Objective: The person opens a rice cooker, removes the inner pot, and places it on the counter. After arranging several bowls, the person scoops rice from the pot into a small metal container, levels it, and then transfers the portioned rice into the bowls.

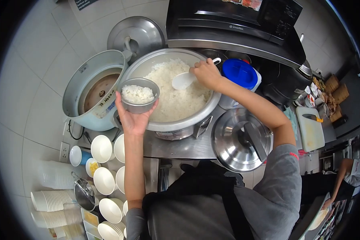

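Observation:
My left hand (134, 118) cups a small round metal bowl (140, 107) from below, fingers around its side. White cooked rice (137, 94) lies in the bowl. Over the big rice pot (173, 125), my right hand (206, 74) grips a white rice paddle (183, 81) by its handle, fingers closed around it. The paddle's blade is right at the surface of the rice (168, 102) that fills much of the pot. The metal bowl overlaps the pot's left rim in this view.
An open rice cooker body (74, 94) stands left, a metal lid (241, 140) lies right. A blue-lidded container (240, 74) is beside the pot, below a microwave (236, 20). White bowls (101, 148) crowd the lower left. Another person's arm (342, 180) shows at far right.

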The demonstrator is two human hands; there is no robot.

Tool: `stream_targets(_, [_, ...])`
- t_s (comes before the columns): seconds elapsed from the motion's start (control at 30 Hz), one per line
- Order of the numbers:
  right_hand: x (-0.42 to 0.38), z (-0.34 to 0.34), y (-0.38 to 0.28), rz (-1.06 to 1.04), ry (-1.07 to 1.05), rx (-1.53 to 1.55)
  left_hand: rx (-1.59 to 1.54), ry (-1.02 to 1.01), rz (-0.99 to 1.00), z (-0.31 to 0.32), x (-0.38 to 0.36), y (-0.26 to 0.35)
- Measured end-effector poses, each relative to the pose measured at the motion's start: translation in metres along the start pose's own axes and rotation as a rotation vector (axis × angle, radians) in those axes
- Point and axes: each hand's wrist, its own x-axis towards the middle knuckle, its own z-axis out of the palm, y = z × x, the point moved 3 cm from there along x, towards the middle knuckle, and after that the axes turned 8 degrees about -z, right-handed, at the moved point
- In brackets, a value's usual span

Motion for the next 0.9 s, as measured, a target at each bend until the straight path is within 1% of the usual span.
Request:
stream_targets(0.03, [-0.001,0.008,-0.001,-0.037,0.065,0.004,-0.01,-0.012,-0.011,0.001,-0.001,-0.001])
stream_targets(0.13, [-0.003,0.027,-0.009,-0.057,-0.164,0.233,-0.027,-0.051,-0.042,0.0,0.001,-0.005])
stream_targets(0.2, [-0.005,0.021,-0.014,-0.112,-0.263,0.336,-0.027,-0.07,-0.061,0.0,0.001,-0.007])
stream_targets(0.33, [-0.01,0.026,-0.022,-0.283,-0.375,0.585,-0.032,-0.06,-0.08,0.003,0.001,-0.007])
stream_targets(0.43, [-0.003,0.019,-0.024,-0.29,-0.653,0.663,0.008,-0.017,-0.07,0.005,-0.003,-0.006])
stream_targets(0.53, [0.008,0.04,-0.017,-0.281,-0.89,0.905,0.042,-0.024,-0.068,0.004,-0.007,0.0])
stream_targets(0.63, [0.019,0.039,0.0,-0.26,-0.909,1.099,0.09,-0.006,-0.065,0.001,-0.014,0.005])
stream_targets(0.67, [0.024,0.036,0.007,-0.226,-0.842,1.135,0.111,0.01,-0.061,0.0,-0.015,0.006])
stream_targets(0.77, [0.035,-0.001,0.02,-0.11,-0.631,1.227,0.101,0.036,-0.017,-0.009,-0.012,0.003])
stream_targets(0.87, [0.044,-0.019,0.011,-0.011,-0.344,1.329,0.139,0.077,0.022,0.005,-0.005,-0.013])
stream_targets(0.9, [0.044,-0.02,0.001,0.098,-0.227,1.359,0.144,0.06,0.044,0.005,0.002,-0.018])
